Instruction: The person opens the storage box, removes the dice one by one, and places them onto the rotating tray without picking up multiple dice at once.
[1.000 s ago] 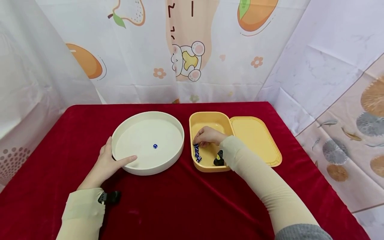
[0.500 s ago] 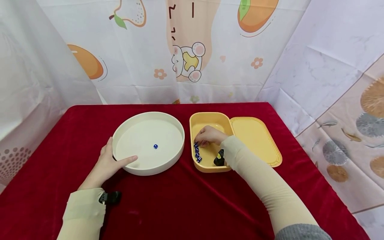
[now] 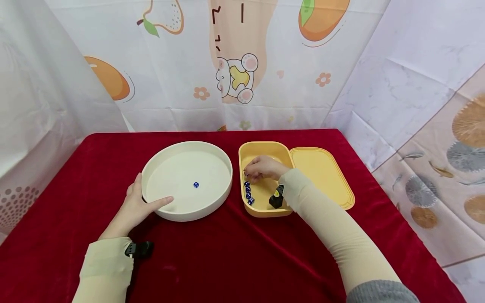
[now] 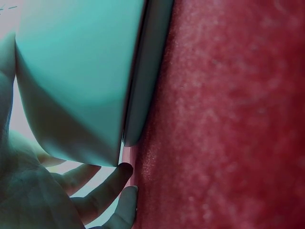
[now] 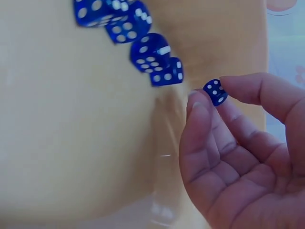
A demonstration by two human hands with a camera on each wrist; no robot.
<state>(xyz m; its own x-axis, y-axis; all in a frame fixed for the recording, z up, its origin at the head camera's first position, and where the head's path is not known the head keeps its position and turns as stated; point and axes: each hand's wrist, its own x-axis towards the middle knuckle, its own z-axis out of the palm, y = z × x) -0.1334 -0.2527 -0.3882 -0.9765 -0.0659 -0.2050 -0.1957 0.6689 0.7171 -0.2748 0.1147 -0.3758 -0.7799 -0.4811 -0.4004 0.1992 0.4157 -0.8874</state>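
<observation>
Between thumb and fingertips, my right hand [image 3: 265, 167] pinches a small blue die [image 5: 216, 92] with white dots. It is inside the yellow box [image 3: 267, 213], near the left wall and slightly above the floor. Several more blue dice [image 5: 150, 51] lie in a touching row along that wall, just nearer than the hand. My left hand [image 3: 137, 207] rests spread against the near-left side of a round cream tray [image 3: 182, 216]. Its thumb reaches over the rim; the other fingers [image 4: 102, 193] lie along the outside. One blue die [image 3: 195, 184] sits alone on the tray's floor.
A yellow lid [image 3: 322, 176] lies flat against the box's right side. Red cloth [image 3: 212, 261] covers the table, and a printed curtain [image 3: 170, 84] hangs behind it. A narrow strip of cloth separates tray and box.
My right hand has lifted slightly and drawn away from the row with a die between its fingertips, opening a gap to the dice below. My left hand and the tray stay put.
</observation>
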